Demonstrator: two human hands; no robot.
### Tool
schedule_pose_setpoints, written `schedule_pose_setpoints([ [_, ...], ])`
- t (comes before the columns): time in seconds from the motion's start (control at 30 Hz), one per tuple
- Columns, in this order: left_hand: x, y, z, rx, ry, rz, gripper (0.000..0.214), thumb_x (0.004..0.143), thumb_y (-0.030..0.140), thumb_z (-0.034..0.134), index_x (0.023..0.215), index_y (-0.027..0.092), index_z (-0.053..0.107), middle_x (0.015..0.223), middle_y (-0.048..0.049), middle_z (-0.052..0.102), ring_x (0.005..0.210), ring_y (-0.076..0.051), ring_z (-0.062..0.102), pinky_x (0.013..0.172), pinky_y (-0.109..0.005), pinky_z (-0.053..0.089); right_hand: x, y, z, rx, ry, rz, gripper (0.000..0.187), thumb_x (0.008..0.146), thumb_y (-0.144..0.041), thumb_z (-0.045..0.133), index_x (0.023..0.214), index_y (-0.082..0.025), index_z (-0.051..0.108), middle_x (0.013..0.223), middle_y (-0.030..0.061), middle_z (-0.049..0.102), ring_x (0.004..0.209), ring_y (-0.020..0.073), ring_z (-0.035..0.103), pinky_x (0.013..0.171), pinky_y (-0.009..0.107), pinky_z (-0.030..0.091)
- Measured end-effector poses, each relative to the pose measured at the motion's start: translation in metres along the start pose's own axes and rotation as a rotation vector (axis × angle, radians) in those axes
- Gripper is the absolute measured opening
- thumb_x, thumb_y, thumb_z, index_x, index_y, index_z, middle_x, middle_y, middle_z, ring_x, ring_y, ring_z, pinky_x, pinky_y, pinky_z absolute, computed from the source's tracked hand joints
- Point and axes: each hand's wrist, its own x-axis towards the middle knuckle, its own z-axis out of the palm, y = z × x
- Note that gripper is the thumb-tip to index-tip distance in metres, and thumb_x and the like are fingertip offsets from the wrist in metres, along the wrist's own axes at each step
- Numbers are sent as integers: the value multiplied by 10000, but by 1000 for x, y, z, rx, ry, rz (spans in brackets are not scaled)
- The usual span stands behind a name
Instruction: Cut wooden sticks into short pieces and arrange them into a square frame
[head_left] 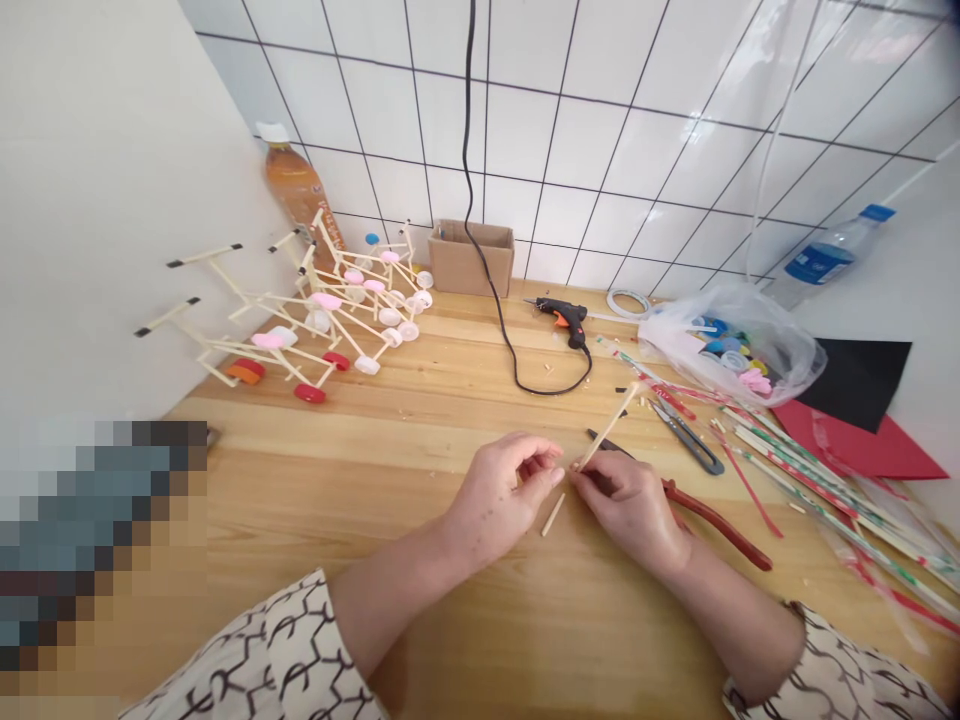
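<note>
Reference point: the glue gun (564, 320), black plastic with an orange trigger, lying on the smooth, wood-grained table (360, 510).

Right hand (634, 510): nearer the wearer than the glue gun, slightly right of it. Thumb and fingers pinch the lower end of a slim, pale wooden stick (609, 428), which slants up toward the glue gun. Its far tip is wider; exact shape too small to tell.

Left hand (495, 500): nearer the wearer than the glue gun, slightly left. Fingers curled, thumb tip close to the index finger; cannot tell whether anything is gripped.

A short stick (553, 515) lies between the hands, on the wearer's side of the glue gun. Pliers (724, 528) with curved red handles lie partly behind the right hand.

Left of the glue gun: a rectangular brown cardboard box (471, 270), then thin stick-built frames (325, 300) with round cap wheels. Right of it: a thin, crinkled translucent bag (791, 325) holding coloured caps.
</note>
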Motion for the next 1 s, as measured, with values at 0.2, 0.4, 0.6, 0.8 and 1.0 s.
schedule_pose_setpoints([
  [0.2,0,-1,1,25,-18,-2,119,755,137,560,843,139,640,775,-41,654,709,-132,599,664,-245,488,-4,2,2,-12,71,-41,142,812,-223,525,790,-203,663,763,58,703,723,206,643,683,321,497],
  [0.4,0,-2,2,40,-30,-6,100,754,154,572,823,152,644,774,-36,662,709,-136,605,662,-244,486,-6,0,6,-87,2,-80,152,816,-220,522,762,-207,664,725,55,690,678,202,625,629,320,482],
  [0.6,1,-3,4,20,-44,-28,108,748,140,567,800,162,659,772,-34,669,722,-142,610,680,-252,489,-4,-6,4,185,15,53,114,780,-236,579,756,-199,684,728,53,686,689,202,617,651,321,474],
  [0.8,0,4,3,-183,-131,-214,132,774,180,545,784,135,668,719,-28,663,656,-126,591,620,-227,462,-2,-16,-1,907,-30,414,128,675,-296,724,705,-174,702,593,0,639,553,117,542,563,237,442],
  [1.0,1,3,0,-339,-273,-410,226,791,291,526,722,114,648,629,-22,598,551,-99,516,489,-202,397,-1,-24,-2,1150,-51,544,117,616,-259,772,634,-167,701,585,4,639,559,98,522,573,224,418],
])
